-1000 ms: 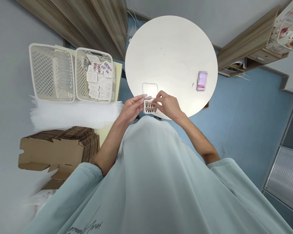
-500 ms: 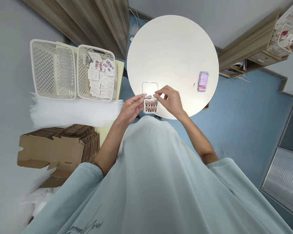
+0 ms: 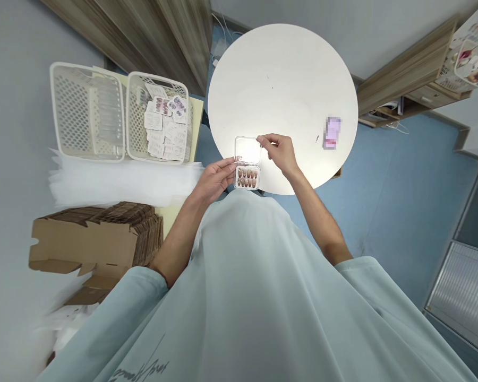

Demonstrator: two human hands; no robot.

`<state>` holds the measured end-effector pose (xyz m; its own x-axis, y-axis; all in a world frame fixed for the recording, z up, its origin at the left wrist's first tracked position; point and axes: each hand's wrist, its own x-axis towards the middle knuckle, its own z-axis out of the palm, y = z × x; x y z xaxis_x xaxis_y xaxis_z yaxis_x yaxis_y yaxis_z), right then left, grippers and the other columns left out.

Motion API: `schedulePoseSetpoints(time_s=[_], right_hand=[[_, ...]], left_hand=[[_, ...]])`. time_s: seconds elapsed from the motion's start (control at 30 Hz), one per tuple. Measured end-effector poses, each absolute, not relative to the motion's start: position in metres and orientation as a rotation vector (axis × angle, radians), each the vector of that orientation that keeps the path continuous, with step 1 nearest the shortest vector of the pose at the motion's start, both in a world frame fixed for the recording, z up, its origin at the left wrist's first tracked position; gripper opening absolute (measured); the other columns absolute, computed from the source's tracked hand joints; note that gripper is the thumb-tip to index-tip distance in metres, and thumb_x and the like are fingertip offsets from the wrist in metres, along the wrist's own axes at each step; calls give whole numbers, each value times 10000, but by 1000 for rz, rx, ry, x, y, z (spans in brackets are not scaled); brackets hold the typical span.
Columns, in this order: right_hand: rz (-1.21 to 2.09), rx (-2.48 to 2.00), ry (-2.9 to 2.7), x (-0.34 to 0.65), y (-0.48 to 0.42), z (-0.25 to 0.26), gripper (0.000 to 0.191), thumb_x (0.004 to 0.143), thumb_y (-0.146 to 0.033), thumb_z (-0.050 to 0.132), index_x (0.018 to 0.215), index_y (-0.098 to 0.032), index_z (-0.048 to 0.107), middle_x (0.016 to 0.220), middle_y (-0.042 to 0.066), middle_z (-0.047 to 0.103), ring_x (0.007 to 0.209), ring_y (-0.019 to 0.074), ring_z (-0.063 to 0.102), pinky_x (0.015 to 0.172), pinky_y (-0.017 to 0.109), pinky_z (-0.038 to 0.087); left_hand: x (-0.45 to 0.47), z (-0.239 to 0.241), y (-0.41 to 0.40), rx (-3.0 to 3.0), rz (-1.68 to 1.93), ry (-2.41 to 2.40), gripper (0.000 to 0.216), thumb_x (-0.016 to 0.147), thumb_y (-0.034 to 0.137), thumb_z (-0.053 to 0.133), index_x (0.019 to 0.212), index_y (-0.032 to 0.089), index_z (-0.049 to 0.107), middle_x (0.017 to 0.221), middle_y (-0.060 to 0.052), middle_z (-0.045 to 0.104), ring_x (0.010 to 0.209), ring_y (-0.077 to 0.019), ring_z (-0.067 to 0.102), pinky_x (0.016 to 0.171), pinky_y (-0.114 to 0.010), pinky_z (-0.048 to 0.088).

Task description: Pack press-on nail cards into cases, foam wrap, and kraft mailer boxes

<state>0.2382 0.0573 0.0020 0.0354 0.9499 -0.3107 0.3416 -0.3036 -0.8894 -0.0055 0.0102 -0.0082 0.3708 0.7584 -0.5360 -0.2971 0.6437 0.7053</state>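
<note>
A clear plastic case (image 3: 235, 184) lies opened out at the near edge of the round white table. Brown press-on nails (image 3: 247, 178) sit in two rows in its lower half. My left hand (image 3: 216, 178) grips the case from the left, near the hinge. The clear lid (image 3: 247, 138) is folded away from me, with bright glare on it. My right hand (image 3: 281, 153) pinches the lid's upper right corner between thumb and fingertips.
The round table (image 3: 279, 69) bears a pixelated purple object (image 3: 332, 132) at right. On the left stand a white basket of nail cards (image 3: 167, 130), a basket of clear cases (image 3: 109, 111), white sheets (image 3: 123, 183) and folded cardboard boxes (image 3: 87, 239).
My right hand has moved from the hinge area up to the lid's upper right corner. The case has shifted slightly right and toward me; my left hand still holds it.
</note>
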Motion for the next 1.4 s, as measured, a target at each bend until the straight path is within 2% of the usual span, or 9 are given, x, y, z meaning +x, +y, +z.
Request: schedulePoseSetpoints(time_s=[0.27,0.53,0.77,0.83,0.93,1.07,1.23,1.4], right_hand=[[1215,-1621,-1453,243,42,35,653,989,-884,682,1135,-268,840,1135,67,789,812,165,640,670,311,536],[1257,-1547,-1570,246,0,46,561,999,-812,746,1156,-286,862,1106,62,736,801,165,625,720,331,548],[1325,-1592,-1606,245,-18,34,480,994,-722,802,1185,-282,787,1131,51,739,770,159,623,727,328,541],[1359,-1609,-1555,245,-21,32,490,968,-701,836,1196,-276,746,1138,43,754,754,150,623,718,319,537],[1419,-1647,-1400,245,-23,29,611,857,-703,927,1222,-277,685,1109,21,779,745,143,641,693,296,544],[1628,-1637,-1065,242,-24,21,725,757,-767,963,1192,-258,685,1036,22,810,694,146,696,575,261,530],[1817,-1516,-859,234,-25,14,680,697,-766,1007,1005,-219,750,971,44,837,641,125,678,534,247,506],[1794,-1524,-772,231,-25,5,674,664,-757,1027,965,-220,753,959,40,848,624,111,655,526,241,491]], left_hand=[[-3,-3,15,546,717,1025,572,946,380,928,1450,179,748,1434,-189,817,1412,-343,759,1240,-539,598],[-1,-6,21,534,767,1044,444,1045,540,825,1298,175,826,1386,-168,839,1351,-329,787,1158,-476,655],[0,7,28,603,756,1058,423,944,409,929,1282,177,823,1510,-178,781,1488,-380,700,1226,-531,616],[0,8,30,620,755,1058,447,926,402,938,1294,175,823,1518,-178,777,1503,-398,685,1234,-553,611],[0,6,32,649,754,1058,475,913,415,946,1305,175,823,1528,-177,772,1499,-399,687,1237,-557,610],[1,0,32,702,740,1043,504,926,453,932,1326,170,813,1552,-182,757,1480,-382,704,1235,-560,610],[1,-6,30,778,729,1027,573,946,527,907,1387,182,787,1596,-190,724,1501,-389,685,1240,-570,605],[-9,-19,22,900,683,1130,742,945,608,896,1545,224,690,1680,-197,645,1584,-411,602,1224,-573,611]])
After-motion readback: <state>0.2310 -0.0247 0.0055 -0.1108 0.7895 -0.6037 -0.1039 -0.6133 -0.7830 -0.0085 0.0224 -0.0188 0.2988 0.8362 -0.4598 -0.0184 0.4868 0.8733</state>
